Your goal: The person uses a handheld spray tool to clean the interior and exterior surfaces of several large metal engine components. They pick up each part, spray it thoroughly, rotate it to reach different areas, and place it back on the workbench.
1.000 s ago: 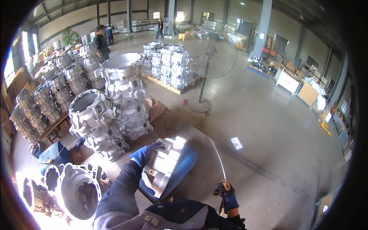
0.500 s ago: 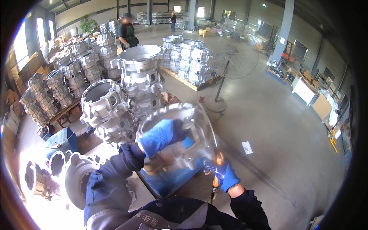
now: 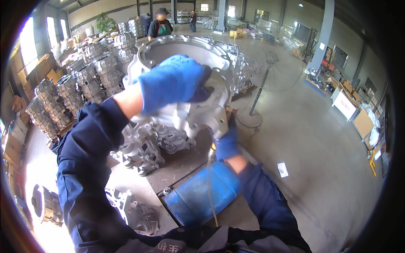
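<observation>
A large ring-shaped silver metal casting (image 3: 202,111), a housing with bolt holes round its flange, is held up in front of me, tilted. My left hand (image 3: 175,82), in a blue glove, is closed over its near rim. Below its right side is my right hand (image 3: 228,141), also gloved in blue and blurred. Its fingers wrap round a slim orange hand tool (image 3: 213,146), mostly hidden by glove and casting; a thin hose (image 3: 209,185) hangs from it. Behind and under the raised casting stand stacked similar castings (image 3: 139,152).
A blue drum (image 3: 202,194) lies below my right forearm. More castings (image 3: 137,215) sit at lower left, and tall stacks (image 3: 88,80) fill the left side. A standing fan (image 3: 270,59) is ahead right. A person (image 3: 162,28) stands beyond the casting; paper (image 3: 282,169) lies on the floor.
The casting has gone up and forward with my left hand on its rim. My right hand has come up and left under its side with the tool. The view has shifted, showing more of the drum.
</observation>
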Tool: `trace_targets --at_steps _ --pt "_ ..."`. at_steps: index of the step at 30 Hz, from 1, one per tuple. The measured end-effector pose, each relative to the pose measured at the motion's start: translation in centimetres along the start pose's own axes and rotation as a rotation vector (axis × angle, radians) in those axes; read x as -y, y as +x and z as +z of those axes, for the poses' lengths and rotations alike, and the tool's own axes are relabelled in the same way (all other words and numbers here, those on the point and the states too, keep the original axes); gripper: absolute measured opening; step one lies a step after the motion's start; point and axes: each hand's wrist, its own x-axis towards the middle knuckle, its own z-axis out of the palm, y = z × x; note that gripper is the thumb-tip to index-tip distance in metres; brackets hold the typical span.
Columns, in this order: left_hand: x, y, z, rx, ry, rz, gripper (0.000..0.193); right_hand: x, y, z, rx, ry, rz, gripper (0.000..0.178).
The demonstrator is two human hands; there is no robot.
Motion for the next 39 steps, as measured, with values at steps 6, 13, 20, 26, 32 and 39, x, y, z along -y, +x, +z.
trace_targets --at_steps 6,13,20,26,32,39 --pt "11.0 4.8 3.4 0.084 0.068 -0.064 0.025 -2.4 6.5 11.1 0.012 0.255 0.434 0.041" --pt "20.0 4.0 5.6 -0.043 0.138 -0.123 0.018 -2.6 12.9 17.2 0.301 -0.002 0.403 0.049" --pt "22.2 7.4 9.0 -0.277 0.086 -0.281 0.027 -10.7 12.4 16.1 0.375 0.227 0.625 0.044" --pt "21.5 11.9 14.7 -0.424 0.154 -0.431 0.025 -14.5 -6.3 -0.2 0.433 0.235 0.956 0.011" --pt "26.3 11.1 14.2 -0.471 0.276 -0.551 0.039 -10.2 -16.5 -13.8 0.68 0.165 1.108 0.029" --pt "25.5 11.3 13.5 -0.359 0.25 -0.549 0.042 -5.7 -20.5 -20.3 0.647 0.286 1.278 0.039"
